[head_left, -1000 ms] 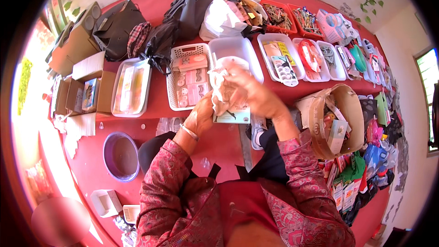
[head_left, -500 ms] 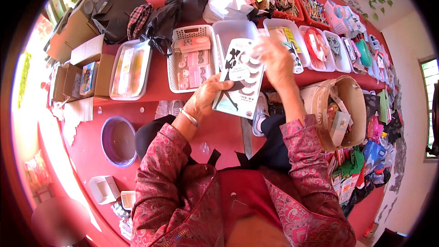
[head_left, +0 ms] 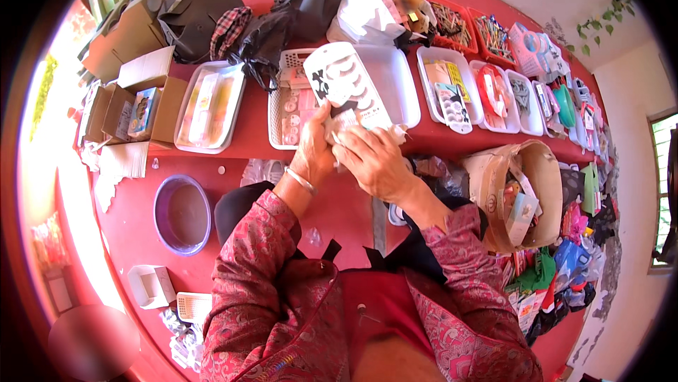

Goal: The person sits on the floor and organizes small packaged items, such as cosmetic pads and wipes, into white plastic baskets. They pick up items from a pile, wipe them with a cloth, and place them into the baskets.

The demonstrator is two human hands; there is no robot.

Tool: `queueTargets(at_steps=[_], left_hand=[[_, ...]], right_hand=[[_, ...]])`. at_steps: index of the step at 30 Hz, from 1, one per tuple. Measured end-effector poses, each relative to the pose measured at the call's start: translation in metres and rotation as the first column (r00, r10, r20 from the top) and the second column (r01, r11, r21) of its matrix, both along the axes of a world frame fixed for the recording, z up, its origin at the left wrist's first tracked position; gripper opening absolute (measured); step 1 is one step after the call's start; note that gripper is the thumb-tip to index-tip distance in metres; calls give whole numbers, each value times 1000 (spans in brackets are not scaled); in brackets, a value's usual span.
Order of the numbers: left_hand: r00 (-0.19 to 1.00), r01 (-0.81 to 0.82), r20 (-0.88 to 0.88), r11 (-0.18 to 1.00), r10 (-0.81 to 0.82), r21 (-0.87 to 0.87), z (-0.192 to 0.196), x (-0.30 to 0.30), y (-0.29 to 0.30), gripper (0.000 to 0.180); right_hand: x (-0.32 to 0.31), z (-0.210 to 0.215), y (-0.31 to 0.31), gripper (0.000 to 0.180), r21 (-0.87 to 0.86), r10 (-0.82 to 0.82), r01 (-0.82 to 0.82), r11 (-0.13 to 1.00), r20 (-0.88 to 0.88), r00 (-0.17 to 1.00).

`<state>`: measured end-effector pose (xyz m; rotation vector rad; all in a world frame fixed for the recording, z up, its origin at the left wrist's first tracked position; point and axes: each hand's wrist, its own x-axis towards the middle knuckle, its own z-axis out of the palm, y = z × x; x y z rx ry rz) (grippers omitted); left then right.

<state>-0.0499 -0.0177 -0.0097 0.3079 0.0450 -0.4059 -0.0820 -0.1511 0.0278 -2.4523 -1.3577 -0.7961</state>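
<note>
- Pinches the white lash card [head_left: 346,86], tilted at twelve o'clock above the wrists, by its lower left edge with the left hand [head_left: 316,147].
- Bunches the fingers of the right hand [head_left: 378,166] together on the pale cloth [head_left: 343,122], pressing it against the card's lower end.
- Seems partway through rubbing the card, judging by the cloth's contact; cannot tell how much is already done.
- Leaves the card's upper part, with its rows of lashes, uncovered by cloth.
- Not yet set down: held up in front of the white tray [head_left: 400,89] at one o'clock and the perforated basket [head_left: 274,119] of pink packs [head_left: 291,125] at ten o'clock.
- Note a similar card [head_left: 453,106] in the shallow tray [head_left: 426,79] at two o'clock, out of both hands; cannot tell whether rubbed.
</note>
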Motion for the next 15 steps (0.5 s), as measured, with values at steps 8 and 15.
queueTargets(at_steps=[8, 15], left_hand=[[984, -170, 59, 985, 168, 31, 23, -3, 5, 45], [984, -92, 149, 995, 96, -32, 16, -2, -3, 45]], right_hand=[[33, 8, -84, 13, 548, 344, 777, 309, -827, 445], [14, 1, -44, 34, 548, 791, 776, 311, -603, 109]])
